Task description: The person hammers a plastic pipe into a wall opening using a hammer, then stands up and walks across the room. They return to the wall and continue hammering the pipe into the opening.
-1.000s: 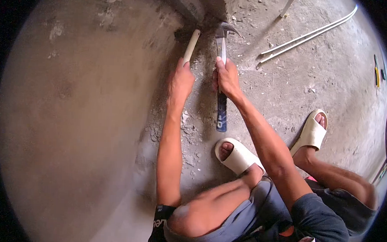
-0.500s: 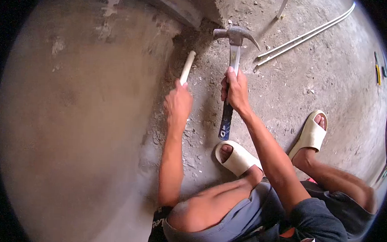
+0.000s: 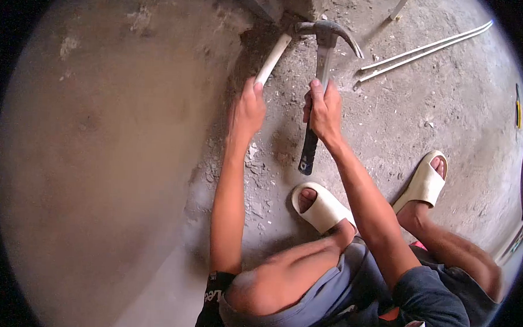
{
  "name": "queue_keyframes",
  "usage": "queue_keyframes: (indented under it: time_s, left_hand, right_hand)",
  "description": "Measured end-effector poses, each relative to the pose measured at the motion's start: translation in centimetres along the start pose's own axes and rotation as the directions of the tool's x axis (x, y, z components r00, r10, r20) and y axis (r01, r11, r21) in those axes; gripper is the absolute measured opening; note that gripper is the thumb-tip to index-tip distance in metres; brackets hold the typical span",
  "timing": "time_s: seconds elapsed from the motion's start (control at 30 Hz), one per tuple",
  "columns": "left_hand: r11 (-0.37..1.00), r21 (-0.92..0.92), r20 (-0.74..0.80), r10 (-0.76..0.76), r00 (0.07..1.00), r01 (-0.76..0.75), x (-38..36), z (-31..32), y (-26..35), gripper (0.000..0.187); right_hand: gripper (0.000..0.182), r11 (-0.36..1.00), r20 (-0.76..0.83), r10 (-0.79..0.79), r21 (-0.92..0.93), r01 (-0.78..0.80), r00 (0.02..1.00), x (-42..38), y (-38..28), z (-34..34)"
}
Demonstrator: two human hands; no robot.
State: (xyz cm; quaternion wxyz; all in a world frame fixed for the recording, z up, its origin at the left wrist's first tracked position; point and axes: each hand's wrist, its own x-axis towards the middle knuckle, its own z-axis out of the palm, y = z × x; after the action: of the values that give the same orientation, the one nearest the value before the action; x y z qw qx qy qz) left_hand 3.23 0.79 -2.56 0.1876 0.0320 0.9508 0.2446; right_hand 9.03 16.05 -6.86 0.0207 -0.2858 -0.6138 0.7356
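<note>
My left hand [image 3: 249,109] is closed around a white rod-shaped piece [image 3: 274,59], which slants up and to the right. The rod's far end comes right at the striking face of a claw hammer [image 3: 325,34] in this view. On the right, my right hand [image 3: 325,108] grips that hammer by its metal shaft, thumb pointing toward the head. The hammer's dark handle end [image 3: 308,158] sticks out below my fist, above my sandal [image 3: 326,209]. Crumbled debris [image 3: 257,189] lies on the floor under my left hand.
A bare plastered wall [image 3: 112,158] rises on the left, meeting a corner block [image 3: 310,4] at the top. Two long white strips [image 3: 426,51] lie on the dusty concrete floor [image 3: 384,121]. A yellow-and-black tool [image 3: 518,109] is at the far right, beyond my other sandal [image 3: 425,179].
Both hands have moved up toward the corner. The rod's end has come up to the hammer head, where before there was a gap between them. The view has shifted slightly.
</note>
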Motion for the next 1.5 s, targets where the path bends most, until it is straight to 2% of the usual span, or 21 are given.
queue_keyframes:
  time_s: [0.23, 0.47, 0.53, 0.6, 0.67, 0.7, 0.8, 0.83, 0.87, 0.93, 1.0, 1.07, 1.13, 1.2, 1.23, 1.27, 1.3, 1.33, 1.37, 1.43, 1.5]
  left_hand:
    - [0.990, -0.120, -0.117, 0.061, 0.991, -0.075, 3.3, 1.6, -2.8, 0.034]
    - [0.976, -0.216, -0.084, 0.008, 0.996, -0.026, 3.4, 1.8, -3.0, 0.038]
    - [0.982, -0.184, -0.034, -0.041, 0.999, 0.034, 3.9, 1.7, -2.7, 0.039]
    - [0.990, -0.141, -0.066, 0.005, 0.998, -0.014, 3.8, 1.6, -2.2, 0.039]
    - [0.995, -0.098, -0.091, 0.007, 0.996, -0.016, 3.3, 1.4, -2.0, 0.039]
    - [0.994, -0.104, -0.101, 0.012, 0.995, -0.023, 3.5, 1.6, -1.9, 0.039]
    - [0.997, -0.066, -0.121, 0.036, 0.992, -0.045, 3.3, 2.0, -2.3, 0.038]
    - [0.997, -0.025, -0.139, 0.064, 0.988, -0.068, 3.5, 1.9, -2.2, 0.037]
    - [0.996, -0.026, -0.142, 0.075, 0.987, -0.080, 3.4, 1.7, -1.8, 0.037]
    - [0.982, 0.179, -0.094, 0.071, 0.993, -0.053, 3.4, 1.3, -1.4, 0.033]
    - [0.981, 0.187, -0.098, 0.066, 0.993, -0.046, 3.7, 1.5, -1.4, 0.032]
    - [0.979, 0.203, -0.082, 0.052, 0.995, -0.035, 3.0, 1.4, -1.2, 0.030]
    - [0.982, 0.172, 0.045, -0.094, 0.995, 0.085, 3.1, 0.4, 0.1, 0.037]
    - [0.974, 0.224, 0.023, -0.025, 0.999, 0.020, 3.2, 0.6, -0.6, 0.035]
    - [0.962, 0.272, 0.001, 0.025, 1.000, -0.024, 3.4, 0.6, -0.9, 0.034]
    - [0.963, 0.270, -0.001, 0.025, 1.000, -0.024, 3.5, 0.3, -0.2, 0.034]
    - [0.970, 0.241, -0.002, -0.018, 1.000, 0.018, 3.3, 0.1, 0.2, 0.033]
    - [0.975, 0.216, 0.004, -0.061, 0.998, 0.059, 2.8, 0.2, 0.2, 0.032]
    - [0.973, 0.222, 0.014, -0.065, 0.998, 0.061, 2.7, 0.6, -0.7, 0.032]
    - [0.966, 0.247, -0.053, 0.088, 0.995, -0.072, 3.6, 1.0, -1.6, 0.031]
    - [0.953, 0.296, -0.047, 0.076, 0.996, -0.059, 3.4, 0.8, -1.4, 0.031]
  right_hand:
    - [0.033, 0.927, -0.053, -0.152, -0.353, 0.124, 0.987, 0.2, -1.3, 0.7]
    - [0.027, 0.963, -0.187, -0.246, -0.161, 0.218, 0.951, -1.1, -1.5, 3.8]
    - [0.026, 0.841, 0.028, -0.123, -0.529, 0.119, 0.992, 0.4, -2.1, 3.7]
    - [0.027, 0.839, 0.027, -0.116, -0.532, 0.113, 0.993, 1.1, -2.7, 3.4]
    - [0.027, 0.949, -0.041, -0.186, -0.265, 0.169, 0.982, -0.2, -2.6, 3.3]
    - [0.027, 0.979, -0.076, -0.093, -0.188, 0.078, 0.993, -0.7, -2.1, 3.4]
    - [0.030, 0.995, -0.189, -0.063, -0.092, 0.046, 0.980, -1.0, 0.5, 4.5]
    - [0.035, 0.928, -0.059, -0.072, -0.369, 0.045, 0.996, 0.1, 0.8, 3.5]
    - [0.035, 0.928, -0.066, -0.082, -0.369, 0.052, 0.994, 0.7, 1.1, 2.5]
    - [0.038, 0.967, -0.033, 0.102, -0.233, -0.106, 0.994, 1.8, 1.5, 1.3]
    - [0.039, 0.989, -0.080, 0.015, -0.145, -0.027, 0.997, 1.2, 2.7, 1.9]
    - [0.030, 0.978, -0.221, -0.068, 0.179, 0.109, 0.973, 0.0, 3.2, 3.5]
    - [0.031, 0.986, -0.177, -0.120, 0.098, 0.138, 0.977, 1.5, 5.1, 3.1]
    - [0.032, 0.953, 0.040, -0.045, -0.299, 0.054, 0.998, 2.8, 4.9, 1.3]
    - [0.035, 0.924, -0.028, -0.231, -0.320, 0.210, 0.973, 2.6, 4.7, 1.0]
    - [0.035, 0.923, -0.027, -0.233, -0.321, 0.213, 0.972, 1.8, 3.1, 1.4]
    - [0.036, 0.997, -0.102, -0.072, 0.014, 0.074, 0.992, 0.6, 1.8, 2.2]
    - [0.037, 0.932, -0.124, 0.115, 0.356, -0.064, 0.986, -0.5, 0.9, 3.2]
    - [0.037, 0.910, -0.107, 0.136, 0.407, -0.081, 0.985, -0.7, 1.3, 4.1]
    - [0.036, 0.983, -0.042, -0.086, -0.163, 0.078, 0.995, 1.5, 3.3, 3.6]
    - [0.037, 0.943, -0.018, -0.133, -0.311, 0.121, 0.991, 2.1, 3.5, 2.5]
